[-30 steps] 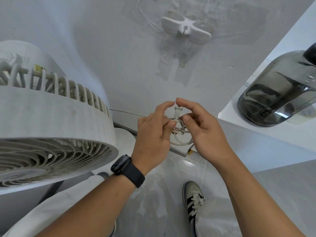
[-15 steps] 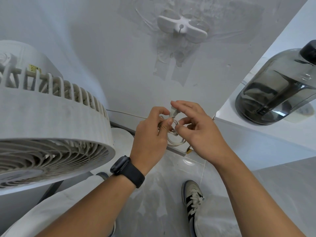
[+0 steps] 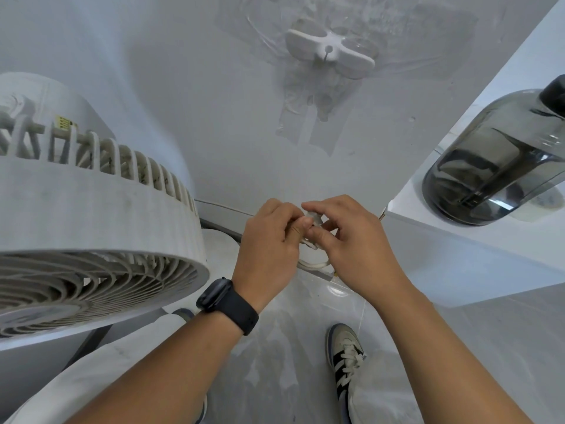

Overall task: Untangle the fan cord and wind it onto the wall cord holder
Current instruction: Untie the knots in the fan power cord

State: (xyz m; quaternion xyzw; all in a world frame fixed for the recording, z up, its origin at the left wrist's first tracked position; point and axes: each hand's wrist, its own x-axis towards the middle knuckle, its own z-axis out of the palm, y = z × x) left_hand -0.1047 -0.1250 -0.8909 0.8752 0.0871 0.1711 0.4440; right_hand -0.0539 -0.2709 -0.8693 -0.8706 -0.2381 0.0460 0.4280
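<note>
Against the white wall (image 3: 189, 96), below the cord holder (image 3: 328, 52), left hand (image 3: 267, 249) and right hand (image 3: 357, 243) fingers pinch the tangled fan cord (image 3: 313, 261).

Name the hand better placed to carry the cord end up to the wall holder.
Probably right: the right hand pinches the cord nearest its plug end, more directly below the cord holder. Left hand steadies the loops.

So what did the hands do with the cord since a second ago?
Both hands, left hand and right hand, drew closer together and sank lower in the view, bunching the white cord tighter, so less of its loop shows. Both kept pinching it; nothing was let go. The cord holder on the wall, the fan and the grey jug stayed put.
</note>
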